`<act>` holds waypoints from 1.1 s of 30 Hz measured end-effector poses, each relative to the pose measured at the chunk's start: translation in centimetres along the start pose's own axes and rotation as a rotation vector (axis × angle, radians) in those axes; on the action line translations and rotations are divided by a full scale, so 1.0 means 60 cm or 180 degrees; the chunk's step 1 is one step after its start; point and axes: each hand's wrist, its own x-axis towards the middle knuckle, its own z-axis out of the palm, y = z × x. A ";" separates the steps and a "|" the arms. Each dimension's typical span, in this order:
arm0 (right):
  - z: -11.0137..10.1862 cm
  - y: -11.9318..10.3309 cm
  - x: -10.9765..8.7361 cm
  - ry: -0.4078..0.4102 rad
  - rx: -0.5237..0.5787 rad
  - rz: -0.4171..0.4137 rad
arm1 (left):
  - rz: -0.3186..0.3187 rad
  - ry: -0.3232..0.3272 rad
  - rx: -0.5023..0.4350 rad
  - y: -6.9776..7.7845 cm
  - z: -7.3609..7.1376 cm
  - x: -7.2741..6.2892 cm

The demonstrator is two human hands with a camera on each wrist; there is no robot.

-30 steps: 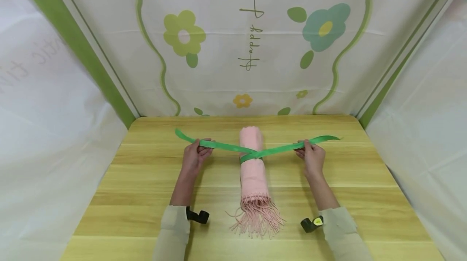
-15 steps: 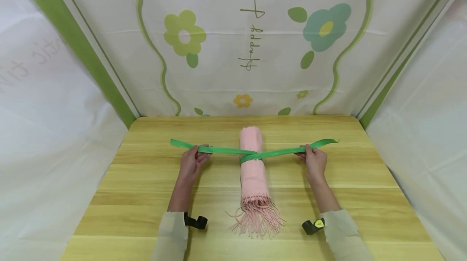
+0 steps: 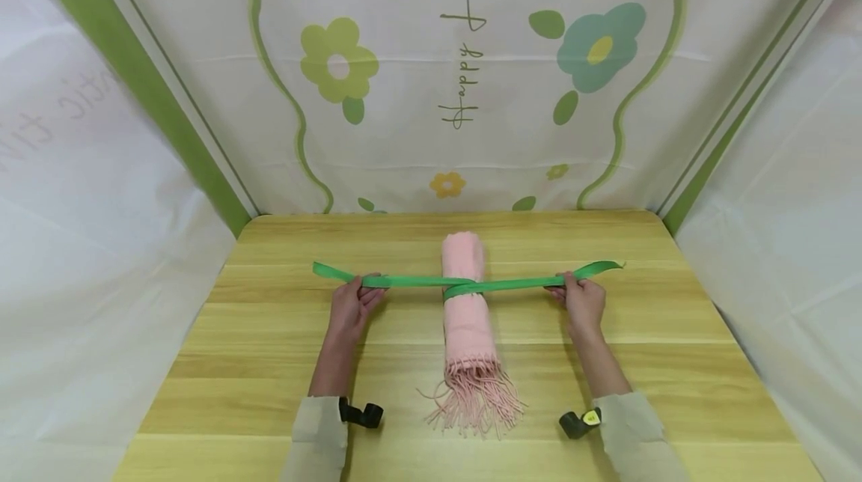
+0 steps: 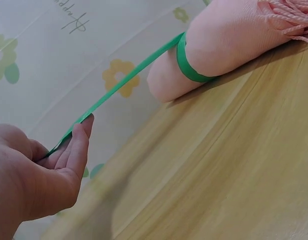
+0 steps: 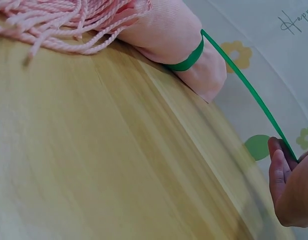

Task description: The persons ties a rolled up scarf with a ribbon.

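Note:
A rolled pink scarf lies lengthwise on the wooden table, its fringe spread toward the person. Around its middle runs a green ribbon, whose two ends cross on top of the roll. The left hand pinches one end out to the left; the right hand pinches the other out to the right. Both stretches look taut and nearly level, with short loose tails beyond the fingers. In the left wrist view the ribbon rises from the left hand to the top of the scarf.
The wooden table ends at a white cloth backdrop with printed flowers, and white cloth sides hang left and right. A black wrist camera sits at the left sleeve and another black camera at the right.
Both hands have come down and slightly toward the person, the left also a little outward. The ribbon's two stretches have gone from a shallow V to almost one straight line.

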 end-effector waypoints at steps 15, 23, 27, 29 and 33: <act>-0.012 0.011 0.002 -0.0065 -0.0182 0.0181 | -0.0084 0.0049 -0.0087 -0.004 -0.008 -0.002; -0.017 0.016 0.007 -0.0038 -0.0169 0.0169 | -0.0103 0.0093 -0.0086 -0.004 -0.010 -0.001; -0.014 0.019 0.007 -0.0035 -0.0165 0.0138 | -0.0093 0.0095 -0.0069 -0.007 -0.015 0.001; -0.015 0.020 0.008 -0.0035 -0.0157 0.0164 | -0.0092 0.0070 -0.0021 -0.010 -0.017 0.001; -0.017 0.018 0.008 -0.0094 -0.0150 0.0249 | -0.0094 0.0015 0.0079 -0.014 -0.019 -0.001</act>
